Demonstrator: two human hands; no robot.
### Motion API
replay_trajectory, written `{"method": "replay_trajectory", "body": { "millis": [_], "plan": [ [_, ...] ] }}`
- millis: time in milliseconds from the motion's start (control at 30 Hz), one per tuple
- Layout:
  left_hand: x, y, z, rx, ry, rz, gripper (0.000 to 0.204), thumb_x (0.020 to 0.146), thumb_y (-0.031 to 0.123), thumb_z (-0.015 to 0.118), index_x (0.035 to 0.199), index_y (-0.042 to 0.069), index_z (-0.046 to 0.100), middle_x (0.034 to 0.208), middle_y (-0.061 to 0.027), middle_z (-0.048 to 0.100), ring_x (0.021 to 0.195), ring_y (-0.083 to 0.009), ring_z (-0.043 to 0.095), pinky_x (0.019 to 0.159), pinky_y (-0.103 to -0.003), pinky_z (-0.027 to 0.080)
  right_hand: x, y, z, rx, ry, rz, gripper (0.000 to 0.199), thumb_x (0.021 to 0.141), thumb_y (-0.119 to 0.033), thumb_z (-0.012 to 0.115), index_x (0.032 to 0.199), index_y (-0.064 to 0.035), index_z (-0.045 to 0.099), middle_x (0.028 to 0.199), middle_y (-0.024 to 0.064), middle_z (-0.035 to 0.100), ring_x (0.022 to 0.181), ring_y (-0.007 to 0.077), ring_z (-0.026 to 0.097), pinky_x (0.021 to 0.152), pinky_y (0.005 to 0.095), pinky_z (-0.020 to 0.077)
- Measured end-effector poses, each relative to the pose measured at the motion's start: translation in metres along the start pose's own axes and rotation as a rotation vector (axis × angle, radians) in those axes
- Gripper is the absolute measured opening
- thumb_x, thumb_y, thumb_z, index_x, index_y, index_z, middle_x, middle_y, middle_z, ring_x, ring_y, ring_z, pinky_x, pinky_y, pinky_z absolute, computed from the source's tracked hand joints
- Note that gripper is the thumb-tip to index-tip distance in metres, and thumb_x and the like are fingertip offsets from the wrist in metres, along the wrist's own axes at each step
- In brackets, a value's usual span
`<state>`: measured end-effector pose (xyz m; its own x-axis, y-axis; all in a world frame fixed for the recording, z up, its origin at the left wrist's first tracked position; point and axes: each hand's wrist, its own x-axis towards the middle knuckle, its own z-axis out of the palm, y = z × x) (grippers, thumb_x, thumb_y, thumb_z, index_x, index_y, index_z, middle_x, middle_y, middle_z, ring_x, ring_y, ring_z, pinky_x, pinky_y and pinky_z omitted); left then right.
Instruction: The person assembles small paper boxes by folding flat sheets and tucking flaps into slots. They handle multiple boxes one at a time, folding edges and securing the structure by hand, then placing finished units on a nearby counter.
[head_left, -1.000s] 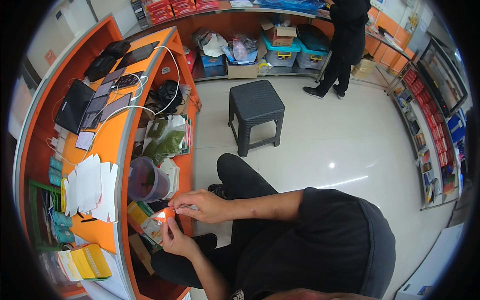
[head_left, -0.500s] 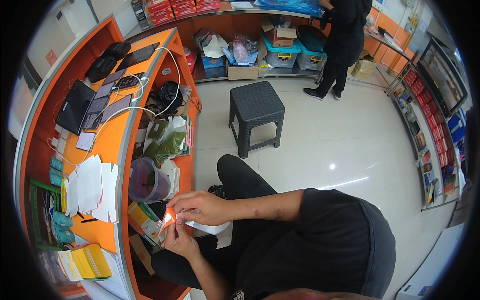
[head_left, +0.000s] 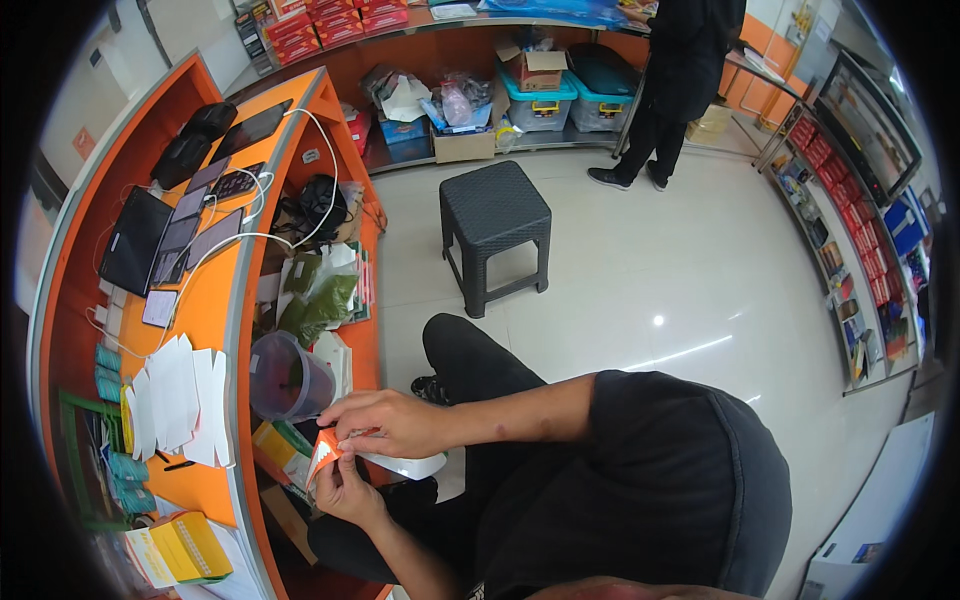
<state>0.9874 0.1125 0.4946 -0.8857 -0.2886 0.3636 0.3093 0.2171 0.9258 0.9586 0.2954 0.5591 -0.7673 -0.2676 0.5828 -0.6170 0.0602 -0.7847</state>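
Observation:
A small orange piece with a white jagged pattern (head_left: 323, 452), perhaps folded card or a packet, is held between my two hands in front of the orange counter. My right hand (head_left: 385, 422) grips its upper edge with closed fingers. Below, my left hand (head_left: 347, 493) pinches its lower side between thumb and fingers. Something thin and reddish shows under my right fingers, too small to make out. Just beyond the hands, a clear plastic tub (head_left: 290, 377) sits on the counter's lower shelf. A white object (head_left: 408, 466) lies partly hidden below my right wrist.
White paper sheets (head_left: 172, 397), phones, a black tablet (head_left: 135, 240) and white cables lie on the orange counter (head_left: 215, 290). A yellow box (head_left: 190, 548) rests at its near end. A dark stool (head_left: 495, 225) stands ahead. A person in black (head_left: 690, 75) stands at the back counter.
The whole view has shifted slightly, so the counter and stool sit farther left. Both hands keep their grip on the orange piece, with little change in their pose.

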Motion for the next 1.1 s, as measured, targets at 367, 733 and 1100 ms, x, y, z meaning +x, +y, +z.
{"method": "replay_trajectory", "body": {
  "millis": [367, 733, 1100],
  "plan": [
    [0.001, 0.016, -0.002, -0.058, -0.065, -0.023, 0.027, 0.09, 0.006, 0.072, 0.112, -0.008, 0.067, 0.104, -0.0118, 0.071, 0.091, -0.0157, 0.065, 0.085, -0.028, 0.051, -0.007, -0.001, 0.001, 0.155, -0.093, 0.108, 0.019, 0.09, -0.016, 0.07, 0.103, -0.0029, 0.074, 0.109, 0.0119, 0.066, 0.084, 0.0234, 0.066, 0.076, 0.0335, 0.0522],
    [-0.007, 0.017, 0.009, 0.123, -0.094, 0.106, 0.036, 0.092, -0.001, 0.064, 0.127, -0.009, 0.058, 0.114, -0.0173, 0.066, 0.098, -0.0212, 0.065, 0.089, -0.031, 0.051, -0.009, -0.005, 0.012, 0.122, 0.118, 0.153, 0.016, 0.087, -0.01, 0.068, 0.099, 0.0008, 0.068, 0.106, 0.015, 0.071, 0.094, 0.0295, 0.069, 0.082, 0.0378, 0.0539],
    [-0.004, 0.119, -0.017, -0.081, -0.852, -0.053, 0.051, 0.079, 0.014, 0.077, 0.123, -0.003, 0.06, 0.117, -0.0185, 0.065, 0.116, -0.034, 0.059, 0.1, -0.044, 0.044, 0.011, 0.055, -0.009, 0.011, -0.261, 0.162, 0.013, 0.093, -0.015, 0.06, 0.098, -0.0034, 0.056, 0.088, 0.0139, 0.064, 0.085, 0.0338, 0.064, 0.075, 0.0417, 0.0484]
  ]
}}
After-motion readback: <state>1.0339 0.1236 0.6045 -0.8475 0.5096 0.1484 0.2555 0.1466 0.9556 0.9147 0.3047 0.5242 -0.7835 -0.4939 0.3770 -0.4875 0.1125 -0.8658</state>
